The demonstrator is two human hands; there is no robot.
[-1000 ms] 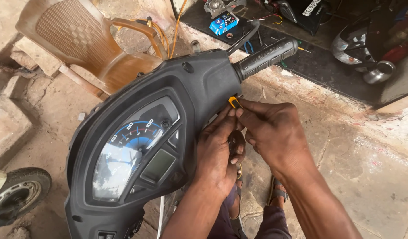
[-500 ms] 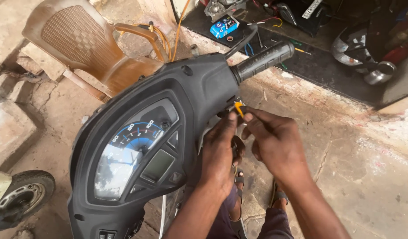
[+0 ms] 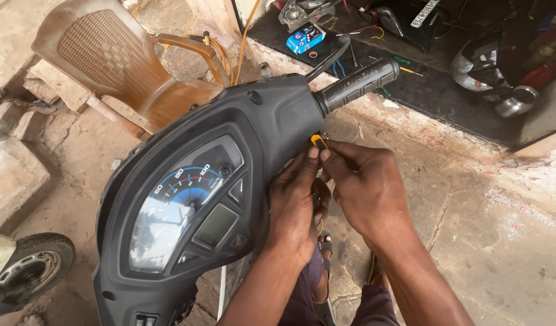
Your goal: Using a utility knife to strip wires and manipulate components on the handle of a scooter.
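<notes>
While both hands [image 3: 332,193] pinch yellow switch [image 3: 317,141], scooter handlebar cover [image 3: 229,151] below grip [image 3: 357,84]

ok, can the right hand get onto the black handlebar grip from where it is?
Probably yes. The right hand sits just below the handlebar grip, fingertips at the small yellow button with the left hand. Nothing lies between it and the grip, which juts out bare over the concrete.

Scooter handlebar cover at centre, both hands at its right side.

The left hand [image 3: 296,202] and right hand [image 3: 365,187] meet at a small switch [image 3: 317,142] below the handlebar grip [image 3: 357,84]. A chair [image 3: 115,66] stands behind the instrument panel [image 3: 184,208]; a wheel [image 3: 30,271] lies left.
</notes>
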